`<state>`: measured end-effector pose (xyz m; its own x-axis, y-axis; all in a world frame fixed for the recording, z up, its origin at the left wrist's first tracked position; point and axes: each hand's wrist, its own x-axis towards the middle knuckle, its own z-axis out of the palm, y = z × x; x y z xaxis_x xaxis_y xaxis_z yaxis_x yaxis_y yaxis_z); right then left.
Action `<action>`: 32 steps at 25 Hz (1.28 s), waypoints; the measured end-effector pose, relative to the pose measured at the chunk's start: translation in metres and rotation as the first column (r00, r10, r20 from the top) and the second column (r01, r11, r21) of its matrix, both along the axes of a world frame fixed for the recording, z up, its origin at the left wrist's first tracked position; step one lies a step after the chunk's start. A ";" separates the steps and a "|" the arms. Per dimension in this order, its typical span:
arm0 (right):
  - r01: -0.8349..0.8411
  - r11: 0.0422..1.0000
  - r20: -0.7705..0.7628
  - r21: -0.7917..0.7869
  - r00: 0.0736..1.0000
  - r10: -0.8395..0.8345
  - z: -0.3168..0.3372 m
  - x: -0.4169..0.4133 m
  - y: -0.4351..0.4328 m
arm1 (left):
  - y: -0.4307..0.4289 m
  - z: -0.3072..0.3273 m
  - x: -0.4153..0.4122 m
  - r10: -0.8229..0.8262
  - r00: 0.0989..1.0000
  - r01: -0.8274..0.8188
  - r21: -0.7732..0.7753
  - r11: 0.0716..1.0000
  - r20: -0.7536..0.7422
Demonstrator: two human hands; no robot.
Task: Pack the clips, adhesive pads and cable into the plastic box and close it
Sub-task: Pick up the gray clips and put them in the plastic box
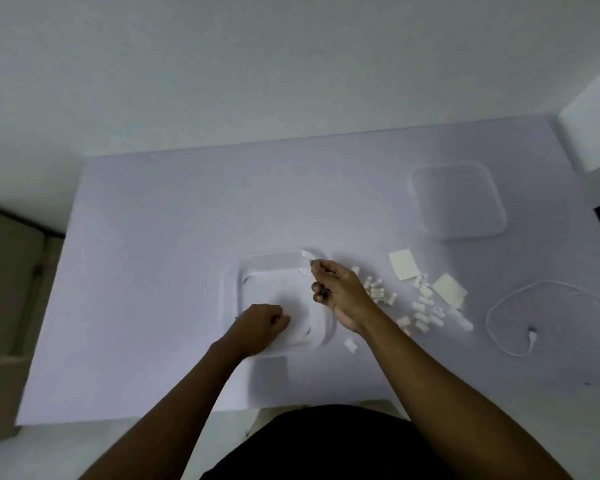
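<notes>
— Pale table [153, 271], white wall behind. Where's the clear plastic box [281, 282]?
— Centre, open. Left hand [262, 323] is curled on its near-left rim; right hand [336, 289] hovers over its right edge, fingers pinched, contents unclear.
— Rest?
— Clips [426, 311], adhesive pads [404, 265] and cable [548, 317] lie right; lid [459, 200] beyond.

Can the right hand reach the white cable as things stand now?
Probably yes. The cable lies in a loose loop on the table, to the right of the right hand. Only small clips lie flat between them, and nothing covers it.
</notes>
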<state>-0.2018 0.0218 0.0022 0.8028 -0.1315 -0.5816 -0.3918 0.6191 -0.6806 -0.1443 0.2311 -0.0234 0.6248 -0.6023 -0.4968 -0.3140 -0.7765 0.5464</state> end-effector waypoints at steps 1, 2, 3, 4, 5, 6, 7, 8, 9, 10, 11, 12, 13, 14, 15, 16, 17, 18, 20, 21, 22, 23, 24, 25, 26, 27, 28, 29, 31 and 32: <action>-0.017 1.000 -0.013 0.017 1.000 0.017 -0.002 0.007 0.017 | 0.014 -0.004 0.004 -0.129 0.991 0.125 0.077 0.989 0.044; -0.030 0.999 -0.045 0.021 0.999 0.031 -0.005 0.013 0.034 | 0.024 -0.006 0.007 -0.234 0.969 0.221 0.136 0.966 0.083; -0.040 0.999 -0.091 0.008 0.995 0.040 -0.010 0.018 0.048 | 0.032 -0.009 0.010 -0.312 0.942 0.290 0.172 0.941 0.122; -0.050 0.999 -0.138 -0.005 0.989 0.049 -0.016 0.020 0.060 | 0.037 -0.012 0.012 -0.377 0.910 0.342 0.202 0.918 0.171; -0.065 0.998 -0.187 -0.015 0.981 0.061 -0.022 0.021 0.070 | 0.041 -0.015 0.014 -0.430 0.872 0.378 0.235 0.895 0.235; -0.076 0.997 -0.224 -0.023 0.972 0.069 -0.030 0.020 0.076 | 0.043 -0.017 0.013 -0.463 0.836 0.396 0.260 0.881 0.295; -0.091 0.995 -0.260 -0.038 0.962 0.078 -0.036 0.023 0.090 | 0.055 -0.021 0.017 -0.473 0.816 0.398 0.271 0.877 0.332; -0.100 0.994 -0.293 -0.048 0.953 0.081 -0.041 0.023 0.097 | 0.062 -0.024 0.018 -0.484 0.802 0.408 0.273 0.871 0.350; -0.106 0.993 -0.319 -0.053 0.944 0.084 -0.047 0.020 0.097 | 0.061 -0.026 0.017 -0.513 0.782 0.439 0.270 0.857 0.354; -0.114 0.991 -0.344 -0.063 0.935 0.086 -0.052 0.018 0.099 | 0.064 -0.026 0.018 -0.521 0.775 0.465 0.235 0.853 0.358; -0.120 0.990 -0.366 -0.077 0.927 0.084 -0.055 0.017 0.102 | 0.068 -0.025 0.018 -0.509 0.776 0.480 0.176 0.860 0.372; -0.118 0.989 -0.382 -0.089 0.921 0.075 -0.058 0.016 0.104 | 0.071 -0.022 0.018 -0.463 0.791 0.470 0.088 0.878 0.400; -0.113 0.989 -0.399 -0.099 0.915 0.065 -0.058 0.016 0.106 | 0.075 -0.020 0.018 -0.346 0.824 0.404 -0.038 0.914 0.449; -0.114 0.988 -0.413 -0.106 0.909 0.061 -0.058 0.016 0.109 | 0.079 -0.020 0.019 -0.146 0.863 0.267 -0.193 0.944 0.483; -0.124 0.986 -0.425 -0.114 0.903 0.064 -0.057 0.016 0.111 | 0.082 -0.019 0.020 0.105 0.889 0.052 -0.324 0.945 0.446; -0.145 0.982 -0.431 -0.123 0.899 0.079 -0.057 0.016 0.114 | 0.084 -0.019 0.023 0.346 0.879 -0.203 -0.398 0.894 0.329; -0.180 0.975 -0.433 -0.131 0.895 0.107 -0.057 0.016 0.118 | 0.085 -0.017 0.026 0.527 0.836 -0.439 -0.388 0.811 0.155; -0.222 0.965 -0.431 -0.140 0.891 0.143 -0.057 0.017 0.123 | 0.085 -0.019 0.030 0.628 0.777 -0.606 -0.312 0.732 -0.035; -0.312 0.937 -0.428 -0.160 0.877 0.219 -0.056 0.019 0.135 | 0.082 -0.023 0.035 0.665 0.677 -0.731 -0.185 0.657 -0.316; -0.359 0.916 -0.431 -0.178 0.865 0.255 -0.056 0.019 0.140 | 0.080 -0.024 0.034 0.644 0.657 -0.739 -0.166 0.653 -0.392; -0.410 0.889 -0.437 -0.204 0.851 0.292 -0.056 0.020 0.144 | 0.078 -0.024 0.033 0.621 0.650 -0.738 -0.168 0.654 -0.438; -0.460 0.856 -0.444 -0.236 0.835 0.326 -0.055 0.021 0.148 | 0.078 -0.025 0.031 0.606 0.652 -0.733 -0.176 0.657 -0.455; -0.504 0.819 -0.453 -0.274 0.819 0.352 -0.054 0.021 0.150 | 0.078 -0.026 0.030 0.599 0.652 -0.733 -0.184 0.655 -0.465; -0.539 0.782 -0.458 -0.315 0.807 0.372 -0.053 0.021 0.152 | 0.079 -0.027 0.030 0.595 0.647 -0.736 -0.187 0.650 -0.477; -0.564 0.742 -0.460 -0.362 0.801 0.384 -0.053 0.020 0.153 | 0.081 -0.029 0.032 0.592 0.639 -0.740 -0.185 0.646 -0.491; -0.577 0.707 -0.457 -0.409 0.800 0.389 -0.052 0.019 0.154 | 0.083 -0.032 0.034 0.582 0.637 -0.739 -0.187 0.647 -0.505; -0.578 0.686 -0.451 -0.443 0.804 0.387 -0.054 0.016 0.154 | 0.085 -0.034 0.036 0.576 0.639 -0.735 -0.186 0.652 -0.510; -0.572 0.678 -0.442 -0.461 0.811 0.384 -0.054 0.014 0.154 | 0.087 -0.035 0.038 0.567 0.642 -0.731 -0.190 0.655 -0.516; -0.563 0.672 -0.421 -0.482 0.821 0.386 -0.054 0.008 0.153 | 0.089 -0.037 0.039 0.565 0.642 -0.731 -0.191 0.655 -0.518; -0.561 0.659 -0.406 -0.500 0.825 0.393 -0.054 0.005 0.151 | 0.089 -0.037 0.038 0.568 0.643 -0.731 -0.190 0.655 -0.515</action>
<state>-0.1969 0.1728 -0.0520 0.6944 -0.1435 -0.7052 -0.7189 -0.1821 -0.6708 -0.1058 0.3196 -0.0609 0.7280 -0.2878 -0.6223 0.4912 -0.4142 0.7662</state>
